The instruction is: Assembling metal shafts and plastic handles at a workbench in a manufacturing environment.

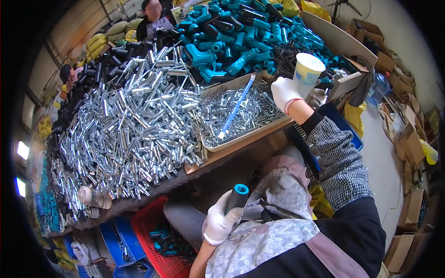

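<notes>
My left hand [220,221], in a white glove, is closed around a black handle with a teal end [238,197], held over my lap. My right hand [285,92], also gloved, reaches up to the table and grips a pale paper cup [307,70] beside a shallow tray [241,139] full of small metal springs. A blue-handled brush [237,105] lies across that tray.
A big heap of shiny metal tubes [134,125] covers the table. Teal and black handles [241,37] are piled at the back. A red crate [157,241] with handles sits by my knees, cardboard boxes [408,139] stand right, and other people [155,14] sit beyond.
</notes>
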{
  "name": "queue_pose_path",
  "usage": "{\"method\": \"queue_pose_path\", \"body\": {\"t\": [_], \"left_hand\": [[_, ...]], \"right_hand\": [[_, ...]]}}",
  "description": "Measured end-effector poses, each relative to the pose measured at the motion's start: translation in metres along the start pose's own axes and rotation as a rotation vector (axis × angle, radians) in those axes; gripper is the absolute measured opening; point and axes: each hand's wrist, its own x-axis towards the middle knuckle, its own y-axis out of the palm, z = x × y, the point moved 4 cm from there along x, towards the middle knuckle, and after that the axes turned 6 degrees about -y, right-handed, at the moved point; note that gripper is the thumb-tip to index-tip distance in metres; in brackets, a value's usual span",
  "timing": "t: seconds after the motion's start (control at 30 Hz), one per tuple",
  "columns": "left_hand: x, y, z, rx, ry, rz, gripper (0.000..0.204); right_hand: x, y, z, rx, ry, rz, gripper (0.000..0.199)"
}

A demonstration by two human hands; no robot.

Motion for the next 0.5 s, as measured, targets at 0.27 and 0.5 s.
{"method": "queue_pose_path", "body": {"t": [0.27,0.5], "left_hand": [[-0.002,-0.005,0.0,0.045,0.015,-0.028,0.084],[-0.005,-0.005,0.002,0.062,0.032,-0.035,0.08]], "right_hand": [[0.002,-0.008,-0.003,0.007,-0.029,-0.075,0.021],[-0.002,-0.006,0.008,-0.016,-0.008,0.103,0.02]]}}
